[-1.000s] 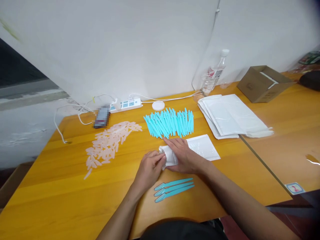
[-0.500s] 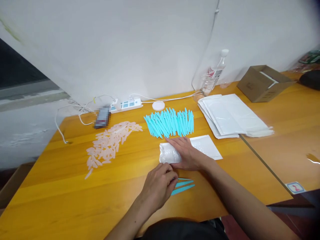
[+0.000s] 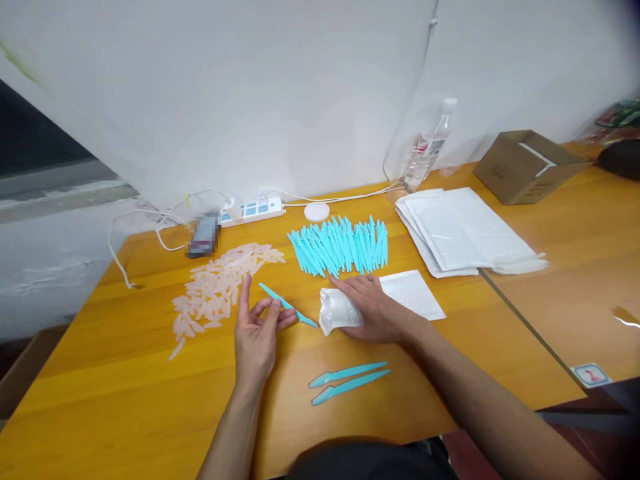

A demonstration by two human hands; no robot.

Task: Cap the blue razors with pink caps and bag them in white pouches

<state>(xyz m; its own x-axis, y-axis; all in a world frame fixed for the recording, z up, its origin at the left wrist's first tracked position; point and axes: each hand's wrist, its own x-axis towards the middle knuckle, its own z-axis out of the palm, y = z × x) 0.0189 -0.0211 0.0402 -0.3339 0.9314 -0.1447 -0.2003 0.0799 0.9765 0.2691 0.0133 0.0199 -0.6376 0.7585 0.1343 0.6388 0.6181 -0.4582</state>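
My left hand (image 3: pixel 259 328) holds a thin turquoise plastic stick (image 3: pixel 289 306) between thumb and fingers, its tip pointing toward the mouth of a white plastic pouch (image 3: pixel 339 310). My right hand (image 3: pixel 376 308) lies flat on that pouch, pressing it to the wooden table (image 3: pixel 125 393). Two more turquoise sticks (image 3: pixel 349 381) lie side by side near the front edge, below both hands. A fanned heap of the same turquoise sticks (image 3: pixel 341 245) sits just behind the pouch. Pale pink plastic caps (image 3: pixel 220 287) are scattered to the left of my left hand.
A stack of white pouches (image 3: pixel 463 232) lies at the right, with an open cardboard box (image 3: pixel 527 166) and a clear water bottle (image 3: pixel 431 148) behind it. A power strip (image 3: pixel 253 209), cables, a white lid (image 3: pixel 317 211) and a dark phone (image 3: pixel 203 235) sit along the wall.
My left hand left the pouch, reached down to the three sticks near the front edge, picked one up and lifted it left of the pouch. Two sticks stay there. My right hand stayed on the pouch.
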